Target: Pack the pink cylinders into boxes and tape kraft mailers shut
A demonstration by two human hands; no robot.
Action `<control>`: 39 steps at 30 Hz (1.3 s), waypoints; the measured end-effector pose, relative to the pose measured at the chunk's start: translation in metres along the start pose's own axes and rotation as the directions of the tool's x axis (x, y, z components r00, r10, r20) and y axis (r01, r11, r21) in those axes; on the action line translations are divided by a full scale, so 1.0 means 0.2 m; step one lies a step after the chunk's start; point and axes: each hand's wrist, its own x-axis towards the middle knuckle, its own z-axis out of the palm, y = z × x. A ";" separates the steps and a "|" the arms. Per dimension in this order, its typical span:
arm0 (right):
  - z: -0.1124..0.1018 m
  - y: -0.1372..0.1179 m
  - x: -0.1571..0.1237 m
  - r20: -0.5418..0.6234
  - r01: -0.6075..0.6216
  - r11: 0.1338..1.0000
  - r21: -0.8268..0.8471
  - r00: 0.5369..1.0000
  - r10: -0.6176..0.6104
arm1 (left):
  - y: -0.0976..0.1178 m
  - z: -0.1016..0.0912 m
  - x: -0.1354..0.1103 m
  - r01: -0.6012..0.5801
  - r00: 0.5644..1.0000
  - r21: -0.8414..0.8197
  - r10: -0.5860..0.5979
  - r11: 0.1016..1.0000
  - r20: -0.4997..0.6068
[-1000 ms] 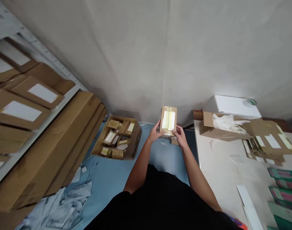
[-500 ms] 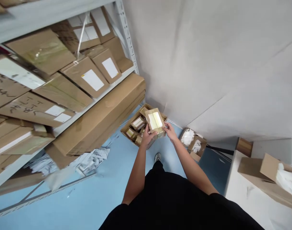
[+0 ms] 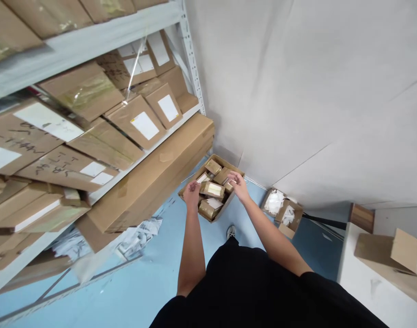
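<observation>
Left hand: fingers bunched narrow, nothing visible in them, though the palm is partly hidden. Right hand: fingers curled narrow against a small parcel; whether they grip it cannot be told. Both hands are over a shallow open carton on the blue floor. Carton contents: at least six brown parcels, several with pale labels, lying at mixed angles rather than in rows; a labelled parcel sits mid-carton. Carton bottom is hidden, so remaining space cannot be judged. Farther right: a small open box of white wrapping, then a tabletop. Farther left: a metal shelf bearing flat brown cartons.
</observation>
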 end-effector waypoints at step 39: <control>-2.33 -0.53 -3.40 -0.929 0.144 0.977 -0.159 -0.356 -0.099 | -0.08 1.90 -3.98 -0.246 -0.562 -0.142 -0.022 0.959 0.827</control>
